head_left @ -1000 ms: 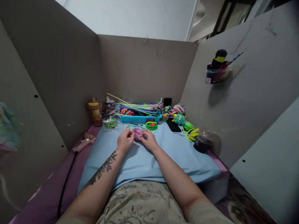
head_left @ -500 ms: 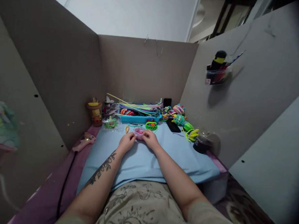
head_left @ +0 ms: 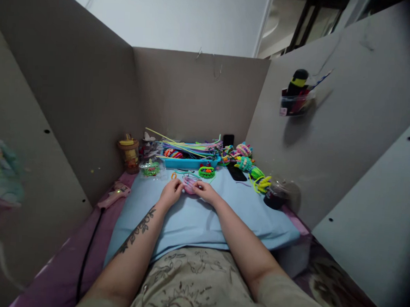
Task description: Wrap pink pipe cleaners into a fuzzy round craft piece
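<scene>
A small pink and lilac piece that looks woven from pipe cleaners (head_left: 189, 186) is held between both hands over the light blue cloth (head_left: 200, 222). My left hand (head_left: 171, 192) pinches its left side, fingers closed. On its right side, my right hand (head_left: 206, 192) grips the edge with thumb and fingers together. Just beyond them sits a green ring-shaped pipe-cleaner piece (head_left: 206, 173) with orange in its middle. A small orange loop (head_left: 174, 175) lies near my left hand.
A blue tray (head_left: 190, 163) of pipe cleaners stands at the back. Left are a lidded cup (head_left: 130, 153) and a pink glue gun (head_left: 117, 194) with its cord. To the right lie a black phone (head_left: 237, 172), colourful pipe-cleaner pieces (head_left: 245, 163) and a dark round container (head_left: 275, 197). Panels enclose the table.
The pink piece has been tilted between my hands, so its open top shows less and its side shows more. Both hands still hold it; the view has shifted slightly.
</scene>
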Tool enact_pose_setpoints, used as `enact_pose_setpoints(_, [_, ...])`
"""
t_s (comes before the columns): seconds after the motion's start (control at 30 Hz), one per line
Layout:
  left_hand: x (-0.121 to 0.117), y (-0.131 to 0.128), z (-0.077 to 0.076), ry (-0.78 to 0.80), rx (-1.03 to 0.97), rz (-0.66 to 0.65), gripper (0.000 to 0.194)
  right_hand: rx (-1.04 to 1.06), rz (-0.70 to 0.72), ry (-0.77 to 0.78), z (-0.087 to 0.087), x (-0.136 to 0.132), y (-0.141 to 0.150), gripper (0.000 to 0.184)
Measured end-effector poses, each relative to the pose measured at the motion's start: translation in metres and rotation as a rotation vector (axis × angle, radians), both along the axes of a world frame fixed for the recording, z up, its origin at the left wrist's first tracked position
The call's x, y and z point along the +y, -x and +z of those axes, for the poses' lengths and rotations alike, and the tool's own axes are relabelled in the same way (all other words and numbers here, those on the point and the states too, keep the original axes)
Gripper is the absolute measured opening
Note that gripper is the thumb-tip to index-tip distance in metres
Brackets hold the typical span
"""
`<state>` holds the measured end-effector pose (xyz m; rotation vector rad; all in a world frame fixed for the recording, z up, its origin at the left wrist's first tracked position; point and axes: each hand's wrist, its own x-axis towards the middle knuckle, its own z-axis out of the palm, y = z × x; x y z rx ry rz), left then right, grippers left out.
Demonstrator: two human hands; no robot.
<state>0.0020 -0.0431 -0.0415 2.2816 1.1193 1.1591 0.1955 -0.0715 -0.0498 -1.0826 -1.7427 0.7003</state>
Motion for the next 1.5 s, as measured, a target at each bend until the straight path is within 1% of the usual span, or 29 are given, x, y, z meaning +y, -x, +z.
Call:
enact_pose_setpoints(0.1, [0.001,0.000,-0.002,-0.043,-0.042,0.039,0.011,-0.008,0.025,-0.003,0.000,0.000,0.002,0.028])
enact_pose_setpoints(0.13, [0.001,0.001,-0.002,-0.059,-0.053,0.037,0.012,-0.012,0.030,-0.003,0.000,0.000,0.002,0.028])
enact_pose_setpoints(0.2, [0.000,0.001,-0.002,-0.086,-0.062,0.006,0.020,-0.020,0.037,-0.004,0.000,0.000,0.002,0.026])
enact_pose_setpoints(0.23, [0.000,0.001,-0.002,-0.093,-0.061,-0.018,0.020,-0.025,0.038,-0.006,0.000,-0.001,0.002,0.025])
enact_pose_setpoints(0.33, [-0.002,0.000,-0.001,-0.095,-0.060,-0.071,0.011,-0.035,0.016,-0.022,0.002,-0.004,0.004,0.021])
enact_pose_setpoints(0.4, [-0.002,-0.001,-0.001,-0.085,-0.074,-0.080,0.009,-0.033,-0.024,-0.044,0.005,-0.007,0.007,0.020])
enact_pose_setpoints(0.5, [0.000,-0.002,0.000,-0.053,-0.108,-0.071,0.010,-0.018,-0.091,-0.070,0.007,-0.009,0.011,0.019])
enact_pose_setpoints(0.57, [0.003,-0.002,0.000,-0.016,-0.130,-0.065,0.011,0.000,-0.108,-0.067,0.008,-0.009,0.011,0.019])
enact_pose_setpoints(0.77, [0.010,0.000,0.001,0.122,-0.188,-0.097,0.012,0.088,-0.086,-0.022,0.007,-0.003,0.000,0.027])
enact_pose_setpoints(0.87, [0.010,0.000,0.001,0.176,-0.220,-0.094,0.014,0.112,-0.080,-0.041,0.004,-0.004,0.001,0.022])
enact_pose_setpoints(0.97, [0.009,-0.001,-0.001,0.232,-0.250,-0.080,0.020,0.038,-0.079,-0.144,0.002,-0.007,0.006,0.025])
enact_pose_setpoints(1.03, [0.009,-0.002,-0.002,0.263,-0.266,-0.079,0.022,-0.038,-0.096,-0.228,0.002,-0.008,0.009,0.023])
enact_pose_setpoints(1.1, [0.009,-0.002,-0.002,0.288,-0.277,-0.085,0.024,-0.083,-0.110,-0.278,0.003,-0.010,0.011,0.020])
enact_pose_setpoints(1.3, [0.007,0.000,0.001,0.333,-0.297,-0.118,0.024,-0.110,-0.105,-0.327,0.006,-0.011,0.011,0.015])
enact_pose_setpoints(1.5, [0.004,0.001,0.003,0.341,-0.302,-0.145,0.024,-0.128,-0.074,-0.327,0.005,-0.010,0.010,0.010])
